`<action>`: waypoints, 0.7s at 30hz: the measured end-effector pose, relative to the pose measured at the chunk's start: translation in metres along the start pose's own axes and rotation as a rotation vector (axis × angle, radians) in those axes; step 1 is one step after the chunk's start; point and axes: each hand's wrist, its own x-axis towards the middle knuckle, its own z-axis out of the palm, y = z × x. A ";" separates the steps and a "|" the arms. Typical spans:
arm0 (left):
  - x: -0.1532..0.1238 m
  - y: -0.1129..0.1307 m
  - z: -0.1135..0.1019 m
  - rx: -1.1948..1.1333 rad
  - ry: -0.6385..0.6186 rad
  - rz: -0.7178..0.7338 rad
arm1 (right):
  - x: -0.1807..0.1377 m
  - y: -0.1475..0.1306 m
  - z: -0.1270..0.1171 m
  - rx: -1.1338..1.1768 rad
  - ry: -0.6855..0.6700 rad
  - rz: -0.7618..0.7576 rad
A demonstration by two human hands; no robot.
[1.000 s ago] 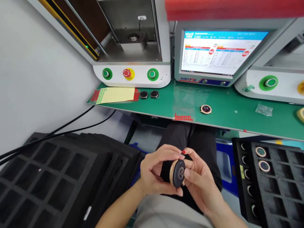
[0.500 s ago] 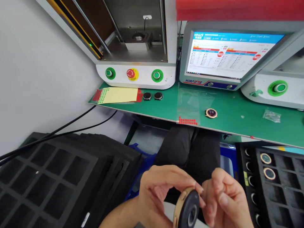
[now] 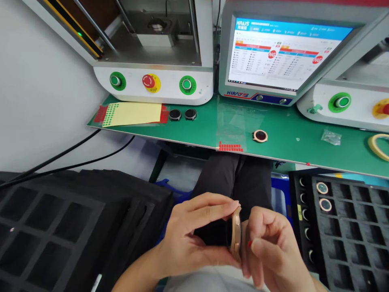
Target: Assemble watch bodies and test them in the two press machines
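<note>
Watch [image 3: 236, 234] turned edge-on, between the hands [image 3: 191, 231]

Factory workshop: monitor [image 3: 253, 61], stop button [image 3: 148, 81]

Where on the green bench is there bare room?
Green bench: bare between the rightmost dark watch head and clear film, and, bar one speck, between the gold-rimmed watch head and crumpled plastic. Crowded: left end, around the yellow sheet.

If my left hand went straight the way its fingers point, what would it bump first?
Probably your right hand, just past the gold watch case your left hand holds. Depth is hard to judge here.
</note>
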 end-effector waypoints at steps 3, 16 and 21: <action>0.001 0.003 -0.001 0.048 -0.011 -0.006 | 0.000 -0.001 -0.001 -0.020 0.015 0.028; 0.002 0.001 -0.001 0.055 -0.027 -0.002 | 0.001 -0.003 0.006 -0.006 0.104 0.093; 0.003 0.001 -0.001 0.066 -0.032 0.006 | -0.001 -0.003 0.003 -0.012 0.079 0.111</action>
